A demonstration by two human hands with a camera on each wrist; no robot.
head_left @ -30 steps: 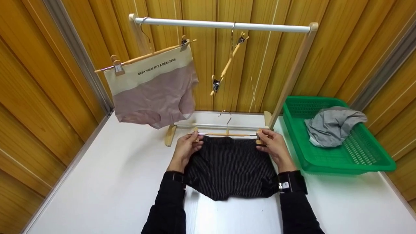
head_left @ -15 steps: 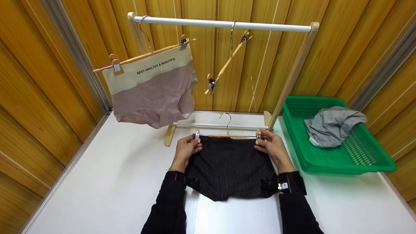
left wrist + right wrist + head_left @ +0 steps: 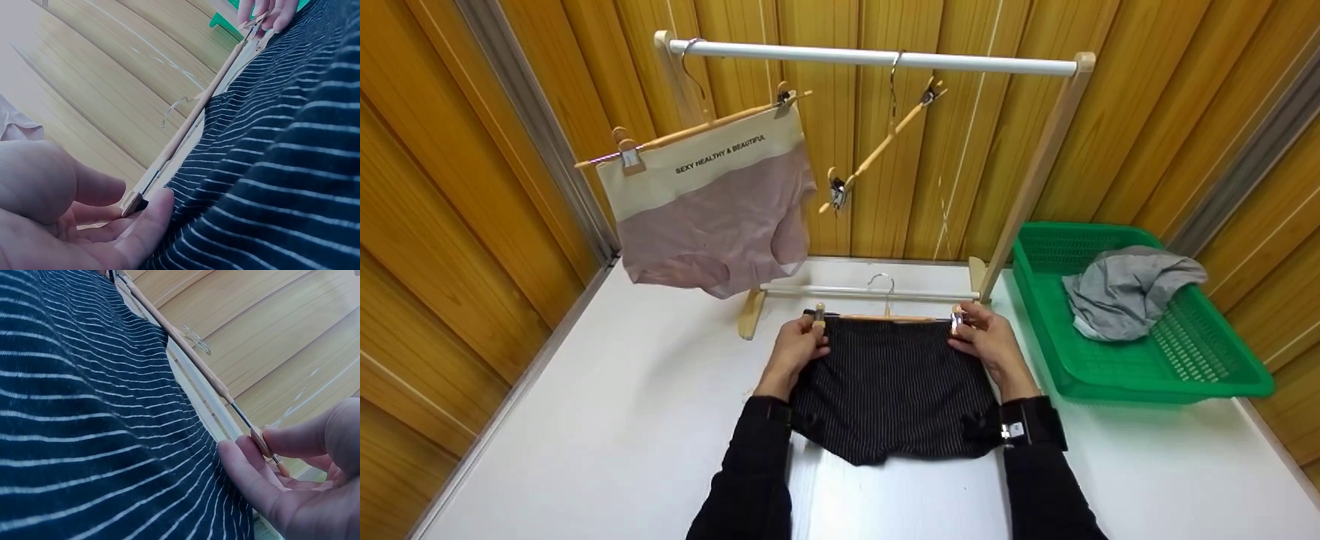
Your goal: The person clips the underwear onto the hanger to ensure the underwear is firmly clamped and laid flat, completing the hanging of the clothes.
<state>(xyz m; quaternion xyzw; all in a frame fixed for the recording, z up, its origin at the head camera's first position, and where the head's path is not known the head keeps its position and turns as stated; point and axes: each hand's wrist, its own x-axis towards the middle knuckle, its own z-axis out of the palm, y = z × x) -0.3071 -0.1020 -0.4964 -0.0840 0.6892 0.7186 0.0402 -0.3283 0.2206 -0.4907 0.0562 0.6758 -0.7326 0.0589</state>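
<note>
Black pinstriped shorts (image 3: 892, 390) hang by their waistband from a wooden clip hanger (image 3: 885, 318), with its metal hook (image 3: 883, 283) pointing up. At the left end, my left hand (image 3: 796, 346) pinches the hanger's left clip (image 3: 820, 318) and the waistband corner. My right hand (image 3: 988, 341) holds the right clip (image 3: 956, 321) between thumb and fingers, as the right wrist view also shows. In both wrist views the striped cloth (image 3: 270, 146) falls away below the hanger bar (image 3: 191, 357). The shorts' lower edge spreads over the white table between my forearms.
A rack with a white rail (image 3: 840, 55) stands behind. From it hang pink briefs (image 3: 720, 217) clipped to a hanger on the left, and a bare clip hanger (image 3: 885, 146) mid-rail. At right, a green basket (image 3: 1057, 360) holds grey cloth (image 3: 1129, 292). Wood-look panels enclose the table.
The held hanger has come slightly lower and nearer. My left thumb has shifted down from the top of its clip. The bare hanger on the rail has turned a little.
</note>
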